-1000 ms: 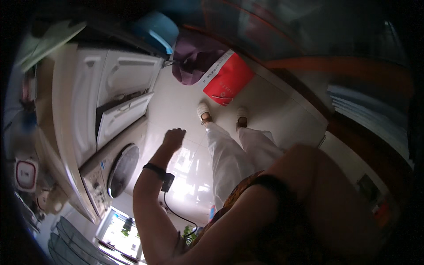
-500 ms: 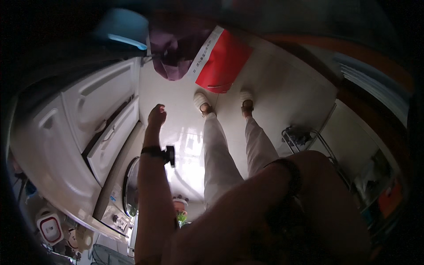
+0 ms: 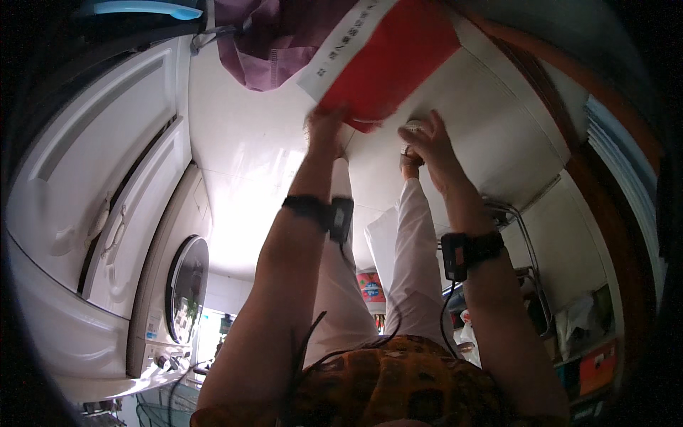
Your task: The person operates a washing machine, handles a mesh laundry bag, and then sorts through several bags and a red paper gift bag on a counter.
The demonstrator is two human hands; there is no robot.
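Note:
A red bag with a white printed stripe and a pale cord at its near edge lies on the floor at the top middle. My left hand is at its near left corner; its fingers are smeared by motion, so I cannot make out whether they grip it. Over my right shoe is my right hand, fingers and thumb apart, holding nothing, just short of the bag. Touching the bag's left side is a purple fabric bag. Both wrists wear black straps with small boxes and cables.
White cabinet doors and a front-loading machine with a round dark door line the left. On the right stands a metal-tube frame, with an orange box lower down. A blue object shows at top left.
My left hand has moved forward and right to the red bag's corner. My right arm, bent across my body before, now stretches forward with its hand open. The view has shifted closer.

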